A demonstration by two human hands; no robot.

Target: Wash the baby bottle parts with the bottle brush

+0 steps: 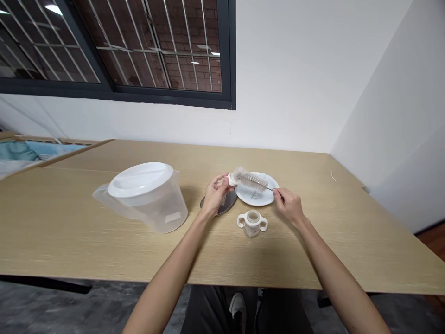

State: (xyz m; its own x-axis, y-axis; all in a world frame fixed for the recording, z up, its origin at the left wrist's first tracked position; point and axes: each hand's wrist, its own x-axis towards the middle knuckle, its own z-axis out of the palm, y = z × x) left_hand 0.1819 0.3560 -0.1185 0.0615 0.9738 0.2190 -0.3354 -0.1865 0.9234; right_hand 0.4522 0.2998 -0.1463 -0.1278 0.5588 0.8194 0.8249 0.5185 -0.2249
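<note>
The pale wooden worktop [139, 250] stretched beneath everything else. On its left side stood the lidded clear pitcher [162, 204], its handle pointing left. The white plate [255, 199] lay farther right, with the dark round dish [227, 204] just beside it, partly hidden under the left hand [216, 192]. Nearer the person, in front of the plate, the two-handled bottle [253, 225] stood upright and open. Above the plate, the right hand [288, 204] pinched the thin wire stem of the bristle brush [255, 181], while the left hand's fingers closed around a small white piece [231, 179], right by the brush's tip.
</note>
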